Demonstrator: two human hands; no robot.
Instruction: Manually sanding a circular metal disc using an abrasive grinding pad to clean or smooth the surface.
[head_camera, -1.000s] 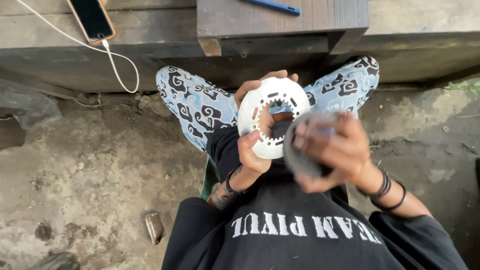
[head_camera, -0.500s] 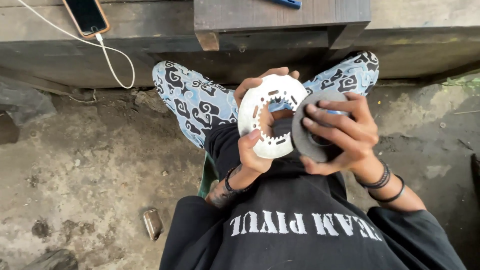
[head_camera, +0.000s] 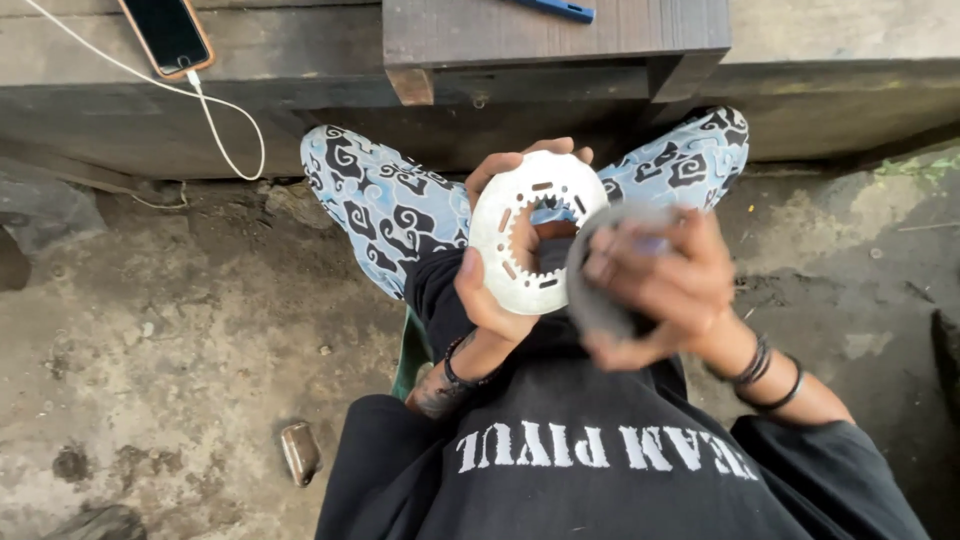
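So the left hand (head_camera: 490, 290) has its fingers closed around a pale metal ring plate (head_camera: 520, 235), a flat disc with a big centre hole and little slots and round holes around it. The thumb sits on the near rim and the other fingertips poke out over the far edge. The plate is held up on edge above the lap, right between the two knees in blue-and-white patterned trousers (head_camera: 385, 205).

The right hand (head_camera: 660, 285) is just to the right of the plate and blurry, fingers curled tight on a grey pad-like piece (head_camera: 590, 295) that presses against the plate's right rim. Can't tell exactly what that grey thing is, it's too smeared. There are dark bracelets (head_camera: 765, 365) on the right wrist and a dark band on the left one.

Beyond the plate there's a dark wooden surface (head_camera: 560, 40) with a blue tool (head_camera: 555, 10) lying on it. Off to the far left of the plate a phone (head_camera: 165, 35) lies on a concrete ledge with a white cable (head_camera: 225, 125) hanging down. Below and left of the plate, a small brown stone-like lump (head_camera: 300, 452) sits on the dirt ground (head_camera: 150, 350).
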